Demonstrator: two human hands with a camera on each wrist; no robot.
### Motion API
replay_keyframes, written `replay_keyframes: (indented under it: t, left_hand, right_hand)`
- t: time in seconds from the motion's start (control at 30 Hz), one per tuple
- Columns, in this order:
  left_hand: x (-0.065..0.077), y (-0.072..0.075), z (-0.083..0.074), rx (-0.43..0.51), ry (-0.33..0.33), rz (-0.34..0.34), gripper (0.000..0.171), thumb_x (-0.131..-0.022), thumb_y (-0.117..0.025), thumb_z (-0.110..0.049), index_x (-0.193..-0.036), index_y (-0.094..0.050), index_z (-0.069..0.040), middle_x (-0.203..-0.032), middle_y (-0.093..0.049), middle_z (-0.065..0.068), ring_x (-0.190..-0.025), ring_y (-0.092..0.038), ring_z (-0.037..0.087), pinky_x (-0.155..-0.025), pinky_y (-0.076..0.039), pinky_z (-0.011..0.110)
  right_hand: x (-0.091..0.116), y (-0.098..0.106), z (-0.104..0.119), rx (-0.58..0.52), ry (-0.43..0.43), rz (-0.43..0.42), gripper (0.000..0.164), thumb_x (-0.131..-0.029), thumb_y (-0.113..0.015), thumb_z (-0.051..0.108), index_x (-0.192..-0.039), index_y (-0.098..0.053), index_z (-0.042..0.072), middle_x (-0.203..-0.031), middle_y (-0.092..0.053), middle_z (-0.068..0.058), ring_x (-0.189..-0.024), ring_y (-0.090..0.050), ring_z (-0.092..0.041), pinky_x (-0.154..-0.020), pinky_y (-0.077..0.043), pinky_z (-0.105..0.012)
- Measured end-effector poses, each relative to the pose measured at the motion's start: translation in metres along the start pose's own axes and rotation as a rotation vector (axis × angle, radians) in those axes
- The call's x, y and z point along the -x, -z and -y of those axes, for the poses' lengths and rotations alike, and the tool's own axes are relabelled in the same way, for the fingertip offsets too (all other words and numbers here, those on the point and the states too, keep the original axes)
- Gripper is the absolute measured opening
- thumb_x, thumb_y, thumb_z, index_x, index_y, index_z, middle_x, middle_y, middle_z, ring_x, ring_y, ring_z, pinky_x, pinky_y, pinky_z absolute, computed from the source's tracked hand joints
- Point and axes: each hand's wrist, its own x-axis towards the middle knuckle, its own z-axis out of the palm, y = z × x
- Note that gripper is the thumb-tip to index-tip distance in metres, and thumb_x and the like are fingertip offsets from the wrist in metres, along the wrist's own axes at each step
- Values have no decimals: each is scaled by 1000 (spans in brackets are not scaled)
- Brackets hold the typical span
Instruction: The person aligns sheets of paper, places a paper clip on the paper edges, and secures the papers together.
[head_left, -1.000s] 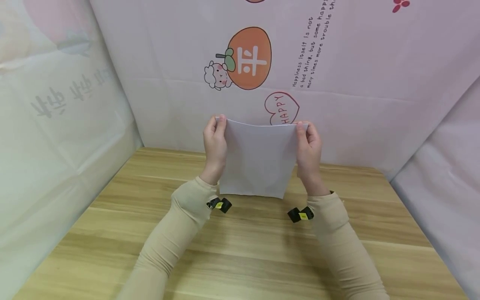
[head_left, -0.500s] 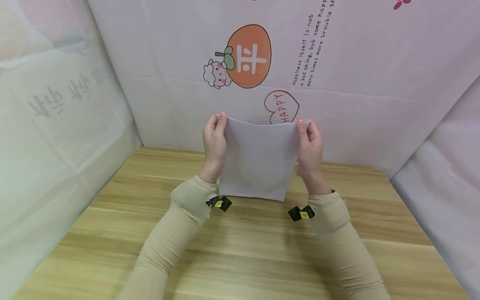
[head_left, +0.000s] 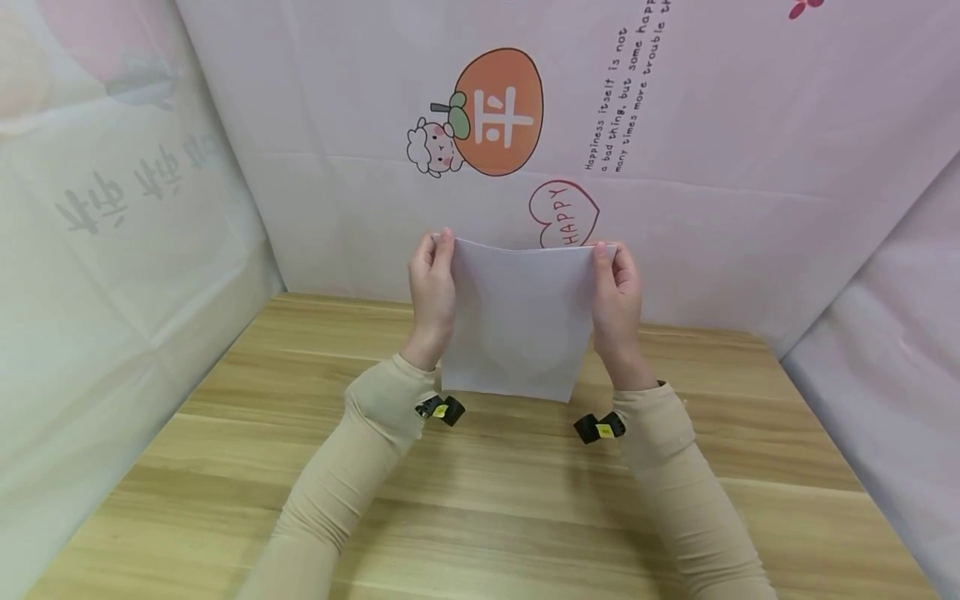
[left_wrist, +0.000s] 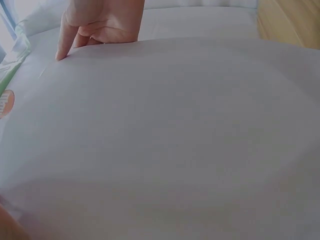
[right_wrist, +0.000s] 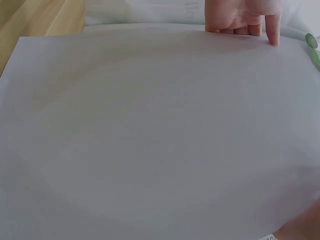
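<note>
In the middle of the head view, a white sheet is hanging between the left hand, which is pinching its upper left corner, and the right hand, which is pinching its upper right corner (the top edge is sagging).

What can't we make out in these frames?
- Far face of the white sheet: turned away in all three views.
- Fingertips behind it, on left hand and right hand: head view, covered by the sheet.
- Lower part of the heart print: head view, behind the sheet.
- Ends of the longer wall text lines: head view, cut by the top edge.
</note>
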Motion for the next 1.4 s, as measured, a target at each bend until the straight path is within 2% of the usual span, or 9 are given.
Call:
replay_keyframes:
  t: [0.33,0.6,0.77,0.9,1.13,1.23,1.4]
  left_hand:
    - [0,-2,-2,-24,-30,-59,23,-98,-50,-21,-77,-50,-11,-69,-35,-4,-69,-36,9,-67,-29,22]
    - [0,-4,-3,-50,-67,-89,19,-96,-54,-17,-84,-56,-3,-69,-40,-5,-66,-37,8,-64,-31,21]
    - [1,-5,-3,-63,-77,-91,19,-96,-54,-17,-85,-56,-2,-65,-34,-5,-62,-31,8,-62,-28,21]
    - [1,-4,-4,-67,-76,-87,20,-97,-54,-18,-85,-55,-3,-66,-33,-5,-64,-32,9,-63,-28,21]
    - [2,-4,-11,-60,-79,-75,22,-97,-53,-21,-86,-55,-3,-67,-34,-3,-64,-32,11,-63,-27,22]
    - [2,-4,-12,-58,-71,-76,21,-97,-53,-20,-85,-55,-3,-66,-34,-3,-62,-31,11,-62,-27,22]
    - [2,-4,-8,-56,-45,-70,19,-97,-53,-18,-85,-56,-3,-67,-37,-4,-63,-32,10,-62,-28,21]
  right_hand:
    - [-1,-1,3,15,-17,-43,15,-98,-51,31,-93,-56,17,-91,-56,3,-88,-51,-11,-77,-41,-25]
    - [-1,-2,5,22,-34,-68,22,-96,-54,29,-101,-60,8,-93,-60,2,-88,-55,-12,-77,-43,-23]
    - [0,-3,6,0,-17,-68,20,-96,-55,26,-100,-61,8,-94,-61,1,-88,-56,-12,-77,-43,-22]
    - [0,-4,7,-7,-12,-60,20,-96,-54,26,-101,-61,8,-94,-61,0,-90,-56,-12,-78,-43,-23]
    - [1,-6,13,14,13,-61,28,-96,-53,30,-104,-59,3,-97,-60,0,-94,-55,-13,-83,-42,-26]
    - [1,-6,13,8,17,-63,26,-97,-53,29,-103,-59,4,-96,-60,1,-93,-55,-13,-82,-42,-26]
    - [2,-5,9,-20,2,-67,16,-97,-53,25,-96,-60,11,-92,-59,2,-90,-54,-12,-80,-41,-24]
